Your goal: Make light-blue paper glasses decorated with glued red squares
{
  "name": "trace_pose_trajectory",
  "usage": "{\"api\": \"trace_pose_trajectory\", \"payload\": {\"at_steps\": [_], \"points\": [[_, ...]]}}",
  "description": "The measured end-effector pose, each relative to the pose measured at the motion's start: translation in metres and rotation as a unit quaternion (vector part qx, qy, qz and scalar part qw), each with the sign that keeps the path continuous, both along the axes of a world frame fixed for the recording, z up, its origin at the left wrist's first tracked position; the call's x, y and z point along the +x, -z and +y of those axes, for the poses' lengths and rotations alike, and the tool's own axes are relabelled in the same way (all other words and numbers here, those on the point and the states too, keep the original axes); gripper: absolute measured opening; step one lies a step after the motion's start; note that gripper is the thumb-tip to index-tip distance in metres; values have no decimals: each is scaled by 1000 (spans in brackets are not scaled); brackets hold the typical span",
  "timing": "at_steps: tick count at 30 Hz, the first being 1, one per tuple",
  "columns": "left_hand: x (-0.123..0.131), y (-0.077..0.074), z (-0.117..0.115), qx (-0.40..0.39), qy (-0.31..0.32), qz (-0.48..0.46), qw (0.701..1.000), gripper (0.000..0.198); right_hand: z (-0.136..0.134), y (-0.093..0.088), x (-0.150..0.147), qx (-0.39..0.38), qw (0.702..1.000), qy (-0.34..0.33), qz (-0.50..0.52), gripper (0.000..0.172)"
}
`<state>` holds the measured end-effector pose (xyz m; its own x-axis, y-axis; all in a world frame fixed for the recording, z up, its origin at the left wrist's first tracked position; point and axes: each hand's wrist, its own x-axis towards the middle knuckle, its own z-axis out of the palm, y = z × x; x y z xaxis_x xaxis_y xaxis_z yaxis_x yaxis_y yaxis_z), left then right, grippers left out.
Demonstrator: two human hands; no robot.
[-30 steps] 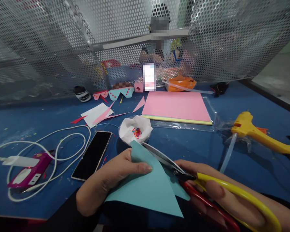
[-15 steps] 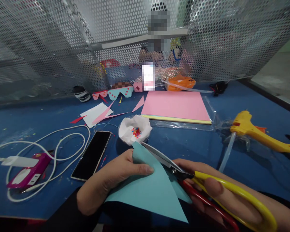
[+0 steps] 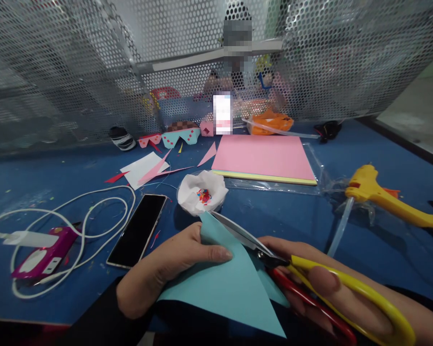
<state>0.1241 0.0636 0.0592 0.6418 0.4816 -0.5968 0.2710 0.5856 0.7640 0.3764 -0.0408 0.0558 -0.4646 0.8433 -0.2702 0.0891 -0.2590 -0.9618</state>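
Observation:
My left hand (image 3: pixel 187 254) pinches a sheet of light blue paper (image 3: pixel 223 288), thumb on top and fingers hidden beneath. In my right hand (image 3: pixel 346 293) is a pair of scissors (image 3: pixel 335 278) with one yellow and one red handle. Its blades lie along the paper's upper right edge, and a blue flap hangs to the right of the cut. The lower blade is hidden by the paper. Just beyond the paper's tip sits a small bowl lined with white tissue (image 3: pixel 187 192), holding tiny red, orange and blue paper bits.
Pink and yellow paper sheets (image 3: pixel 263 156) lie beyond the bowl. A yellow glue gun (image 3: pixel 389 197) rests at right. At left are a phone (image 3: pixel 137 230), a white cable (image 3: pixel 82 230) and a purple power bank (image 3: pixel 46 254). A perforated metal screen (image 3: pixel 180 33) rises behind, a person beyond it.
Very little differs. The paper and my left hand have shifted slightly right and down; the scissors hold nearly the same pose on the paper.

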Motion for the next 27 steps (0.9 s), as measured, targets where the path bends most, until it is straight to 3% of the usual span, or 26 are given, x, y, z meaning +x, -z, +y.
{"api": "trace_pose_trajectory", "payload": {"at_steps": [6,12,22,27], "points": [[-1,-1,-1,-3,6,0,1000,32,-1,3,-3,-11,1000,13,-2,85],[5,-4,-4,-39,-17,-13,999,28,0,-2,-4,13,1000,1,7,97],[6,-2,-5,-48,-24,-19,998,25,-2,5,-7,-19,1000,-3,10,86],[6,-1,-5,-47,-34,-1,998,29,-2,3,-8,-27,999,11,29,90]]}}
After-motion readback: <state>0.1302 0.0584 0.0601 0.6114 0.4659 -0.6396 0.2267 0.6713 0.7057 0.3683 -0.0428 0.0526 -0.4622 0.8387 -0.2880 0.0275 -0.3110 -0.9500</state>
